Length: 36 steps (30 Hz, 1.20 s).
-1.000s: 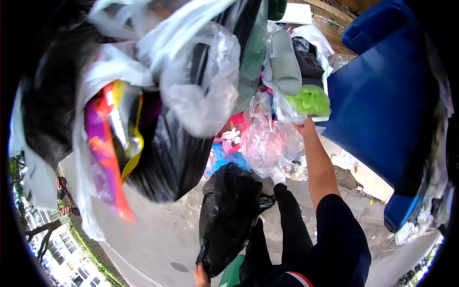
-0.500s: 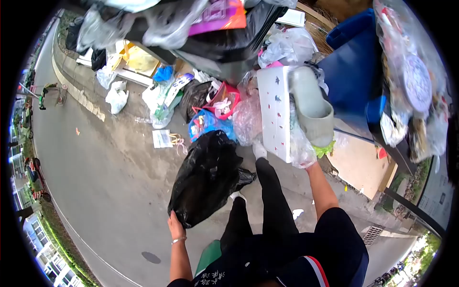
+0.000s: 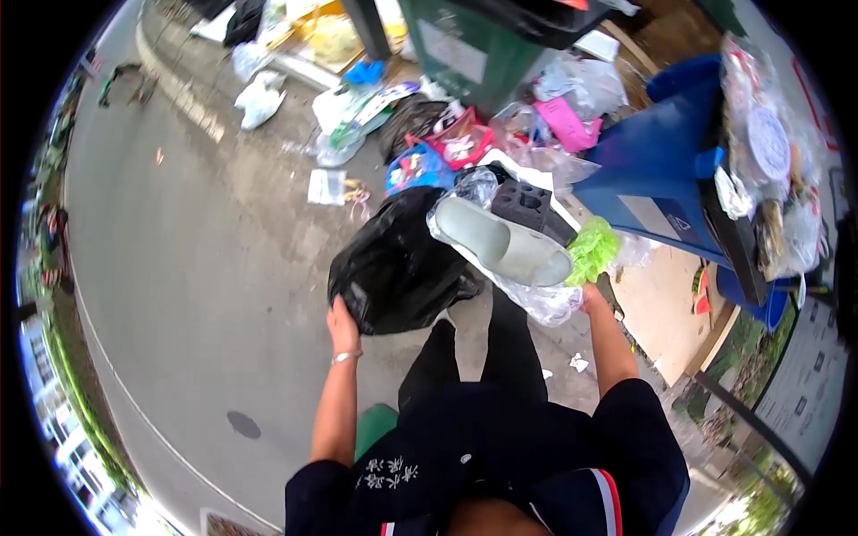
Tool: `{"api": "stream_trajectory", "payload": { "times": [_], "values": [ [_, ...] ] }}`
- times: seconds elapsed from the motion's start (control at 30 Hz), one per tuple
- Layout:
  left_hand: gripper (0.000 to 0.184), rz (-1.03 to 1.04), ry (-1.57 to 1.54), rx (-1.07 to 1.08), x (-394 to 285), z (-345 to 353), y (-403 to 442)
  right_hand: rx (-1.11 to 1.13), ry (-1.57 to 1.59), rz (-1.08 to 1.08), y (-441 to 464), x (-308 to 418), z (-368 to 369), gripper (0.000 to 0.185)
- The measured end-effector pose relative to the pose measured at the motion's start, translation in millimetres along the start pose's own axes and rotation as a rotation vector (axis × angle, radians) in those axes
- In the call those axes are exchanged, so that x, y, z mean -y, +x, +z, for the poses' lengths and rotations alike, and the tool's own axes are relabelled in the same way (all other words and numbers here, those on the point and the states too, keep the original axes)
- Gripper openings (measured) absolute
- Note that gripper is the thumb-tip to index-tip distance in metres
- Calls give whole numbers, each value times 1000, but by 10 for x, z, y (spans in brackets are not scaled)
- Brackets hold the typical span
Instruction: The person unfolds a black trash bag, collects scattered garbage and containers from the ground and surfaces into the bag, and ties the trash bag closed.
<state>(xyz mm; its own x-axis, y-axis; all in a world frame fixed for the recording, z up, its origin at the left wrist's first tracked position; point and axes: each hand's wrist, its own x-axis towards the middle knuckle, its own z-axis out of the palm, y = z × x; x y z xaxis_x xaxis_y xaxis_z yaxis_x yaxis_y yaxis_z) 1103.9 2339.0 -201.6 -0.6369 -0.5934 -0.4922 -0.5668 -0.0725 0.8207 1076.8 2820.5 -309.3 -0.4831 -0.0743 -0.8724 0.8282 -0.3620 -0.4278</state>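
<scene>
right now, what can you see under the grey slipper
Clear plastic shows under the near edge of the grey slipper, reaching the right hand. Anything else directly beneath is covered, so I can't tell what supports it.

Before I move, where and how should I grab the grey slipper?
Probably pinch the grey slipper by its heel end, coming from the right: its foot opening faces up, heel toward the right hand, toe toward the black bag.

Chinese characters (image 3: 386, 473) on shirt (image 3: 492, 424), signboard (image 3: 809, 375) unreadable
</scene>
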Motion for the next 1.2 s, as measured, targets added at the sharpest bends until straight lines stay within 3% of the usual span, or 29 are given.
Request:
{"api": "stream_trajectory", "payload": {
  "times": [0.13,0.2,0.27,0.33,0.37,0.4,0.47,0.53,0.57,0.6,0.67,0.7,0.77,0.8,0.87,0.93,0.97,1.0,1.07,1.13,1.2],
  "values": [
    [51,23,-87,0,247,7,195,46,-228,125,-17,13,275,24],
    [51,-66,-353,-42,-39,172,74,51,-259,203,326,-160,145,25],
    [51,-111,-278,-36,-77,197,44,12,-787,211,495,-199,211,24],
    [51,-10,95,124,-109,268,-129,-1,-778,103,188,-19,916,25],
    [48,146,343,302,-358,315,-310,17,-888,69,112,100,1198,30],
    [42,242,431,427,-77,386,-336,-9,-889,41,-20,186,1531,37],
    [36,-21,273,619,-522,554,-738,28,-947,17,229,58,1633,45],
    [36,-10,271,775,-275,772,-879,-88,-1093,81,379,-52,1729,57],
    [31,165,42,781,53,934,-954,-197,-1118,91,421,-123,1807,58],
    [29,-46,55,895,-119,966,-1042,-178,-1077,124,328,-123,1911,54],
    [32,334,223,880,6,1065,-1115,-28,-816,-140,771,-637,1466,49],
    [32,335,211,863,-6,1049,-1134,72,-701,-198,880,-802,1323,47],
    [37,397,556,837,-58,983,-1149,92,-66,-114,506,-923,1544,42],
    [37,405,557,842,3,963,-1112,73,26,52,421,-1046,1602,44],
    [37,672,583,623,262,990,-997,-2,-63,200,125,-1047,1772,42],
    [33,584,622,588,484,1011,-973,-23,-234,132,1,-1098,1940,42],
    [34,536,642,602,485,988,-955,-78,-32,155,-199,-1018,2150,42],
    [36,488,664,614,470,978,-933,-117,-106,145,-70,-1146,2119,45],
    [43,570,680,622,443,965,-940,-166,-90,84,14,-1257,2090,48],
    [51,619,744,675,424,940,-996,-199,96,244,123,-1401,2011,52],
    [58,659,961,615,373,916,-1047,-238,47,286,-54,-1304,2208,57]
  ]
}}
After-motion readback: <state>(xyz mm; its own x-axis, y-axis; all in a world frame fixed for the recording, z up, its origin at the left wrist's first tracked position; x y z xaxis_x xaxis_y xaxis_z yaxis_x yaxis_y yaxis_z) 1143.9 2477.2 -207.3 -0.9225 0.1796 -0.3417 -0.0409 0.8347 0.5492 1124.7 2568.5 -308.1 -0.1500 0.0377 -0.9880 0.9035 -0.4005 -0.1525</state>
